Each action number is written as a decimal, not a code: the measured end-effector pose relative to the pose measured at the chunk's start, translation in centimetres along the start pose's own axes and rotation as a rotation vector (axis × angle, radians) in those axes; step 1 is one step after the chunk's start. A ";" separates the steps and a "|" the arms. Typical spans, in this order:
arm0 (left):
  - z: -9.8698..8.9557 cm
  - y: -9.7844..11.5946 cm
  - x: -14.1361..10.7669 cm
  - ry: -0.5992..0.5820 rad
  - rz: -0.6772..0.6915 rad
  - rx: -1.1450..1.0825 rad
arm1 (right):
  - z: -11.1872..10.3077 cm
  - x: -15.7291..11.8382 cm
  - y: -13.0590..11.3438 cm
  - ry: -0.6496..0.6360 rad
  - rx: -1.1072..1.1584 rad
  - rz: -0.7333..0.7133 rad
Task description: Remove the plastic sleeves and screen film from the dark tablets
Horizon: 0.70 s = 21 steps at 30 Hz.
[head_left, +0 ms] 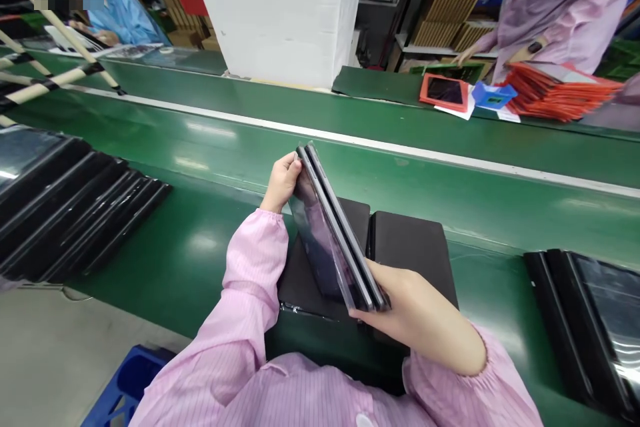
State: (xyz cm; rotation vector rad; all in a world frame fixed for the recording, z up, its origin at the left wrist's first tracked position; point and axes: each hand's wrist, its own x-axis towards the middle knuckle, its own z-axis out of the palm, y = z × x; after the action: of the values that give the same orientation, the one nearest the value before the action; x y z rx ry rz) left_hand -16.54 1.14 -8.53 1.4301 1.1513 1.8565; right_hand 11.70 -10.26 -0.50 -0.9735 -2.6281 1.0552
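As the left hand (286,181) pinches the top edges and the right hand (405,303) grips the bottom edges, two slim dark tablets (333,230) stand tilted on edge over black pads (410,250) on a green conveyor belt (200,240). A firm, even hold at both ends looks safest. An overlapping row of black tablets (65,207) lies at 9 o'clock, another row (585,327) at 3 o'clock; at 1 o'clock, a co-worker's hand (467,55) is near orange-edged tablets (560,92).

The room is bright, and the light seems to come from above. White shiny patches lie on the green conveyor belt (450,197). The wrapped tablets (325,240) shine a little. Shadows are soft. Things look sharp, but the far edges bend.
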 end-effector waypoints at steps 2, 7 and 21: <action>-0.1 -0.1 0.0 -0.018 -0.007 0.016 | -0.1 -0.1 0.2 -0.013 -0.004 0.021; -0.4 -0.1 0.1 -0.041 0.023 0.049 | -0.7 -0.2 0.6 -0.064 0.022 0.030; 0.6 0.3 -0.3 -0.016 0.101 0.077 | -1.0 -0.3 0.6 -0.091 0.040 0.013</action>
State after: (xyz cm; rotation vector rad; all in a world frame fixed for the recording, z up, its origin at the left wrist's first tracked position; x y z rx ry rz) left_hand -15.87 0.92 -8.40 1.5695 1.1735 1.8842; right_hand 12.62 -9.54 -0.12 -0.9577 -2.6639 1.1779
